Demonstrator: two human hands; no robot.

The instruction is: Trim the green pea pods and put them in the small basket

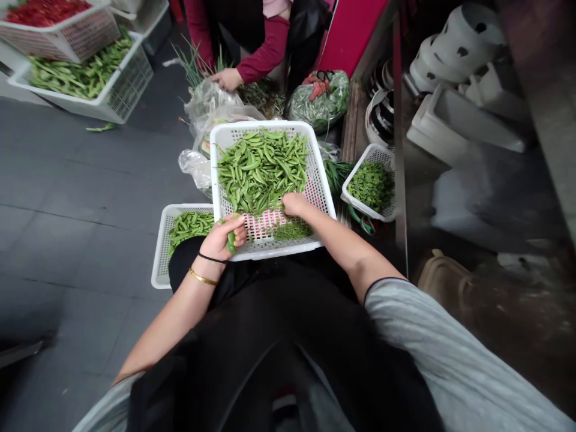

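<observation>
A white plastic basket (320,180) rests on my lap, heaped with green pea pods (261,168). My left hand (221,239) is closed round a green pea pod (231,241) at the basket's near left corner. My right hand (293,204) reaches into the basket at the near edge of the heap, fingers curled among the pods; what it holds is hidden. A small pile of green trimmings (291,230) lies in the basket's near corner.
A second white basket (160,252) with pods sits on the floor at my left. A small basket of greens (372,186) stands to the right. Another person's hand (228,78) works among plastic bags ahead. Baskets of pods and red chillies stand far left.
</observation>
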